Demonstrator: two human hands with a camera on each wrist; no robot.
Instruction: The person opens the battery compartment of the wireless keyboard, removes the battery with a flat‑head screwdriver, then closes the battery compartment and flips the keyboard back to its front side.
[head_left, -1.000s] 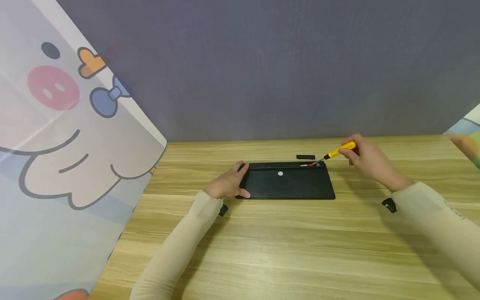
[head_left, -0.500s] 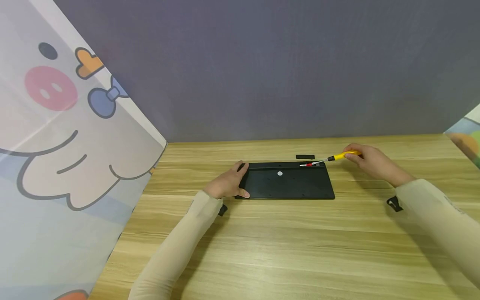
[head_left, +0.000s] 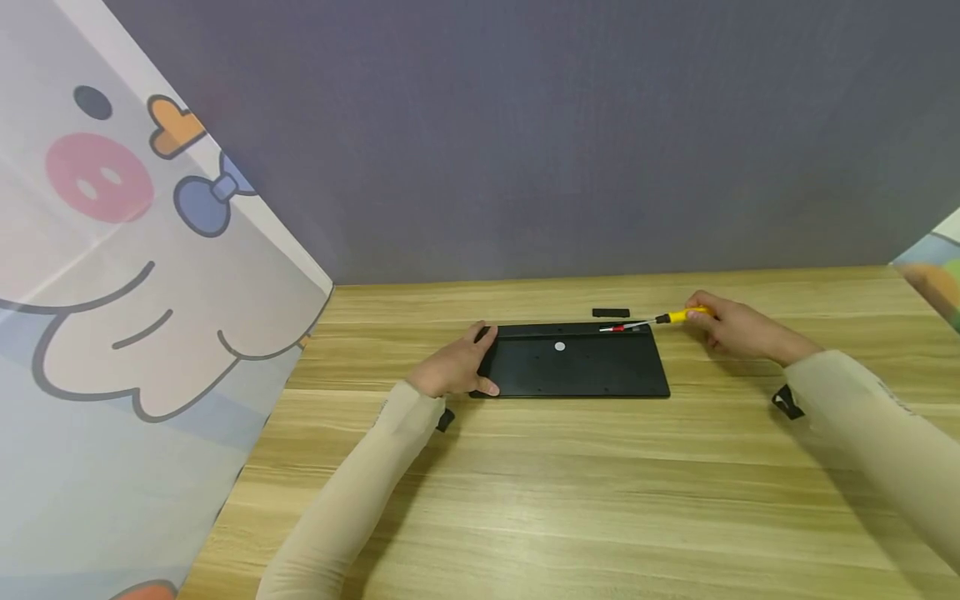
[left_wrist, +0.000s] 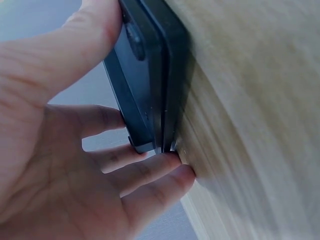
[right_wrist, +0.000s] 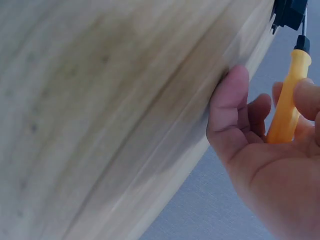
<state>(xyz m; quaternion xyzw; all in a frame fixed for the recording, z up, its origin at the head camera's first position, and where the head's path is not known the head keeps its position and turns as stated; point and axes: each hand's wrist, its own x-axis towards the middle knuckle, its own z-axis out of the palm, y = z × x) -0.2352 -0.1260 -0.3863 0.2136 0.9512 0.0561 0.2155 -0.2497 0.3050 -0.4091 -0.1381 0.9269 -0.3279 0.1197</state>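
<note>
A black keyboard [head_left: 592, 367] lies face down on the wooden table, with a white round sticker on its underside. My left hand [head_left: 456, 364] holds its left end, thumb at the near edge and fingers spread along the end and far edge; the left wrist view shows these fingers [left_wrist: 150, 185] against the keyboard's side. With my right hand [head_left: 738, 327] I grip the yellow handle of a screwdriver [head_left: 682, 316]. Its metal shaft slants left into an open slot at the keyboard's far right. A red and white battery [head_left: 617, 329] shows in that slot, at the tip.
A small black cover [head_left: 611, 312] lies behind the keyboard, near its right end. A grey panel [head_left: 570, 150] rises at the table's back edge. On the left stands a wall with a cartoon print [head_left: 105, 267].
The right hand and screwdriver handle have dropped lower, so the shaft now lies flatter over the slot. The left hand and keyboard have stayed in place.
</note>
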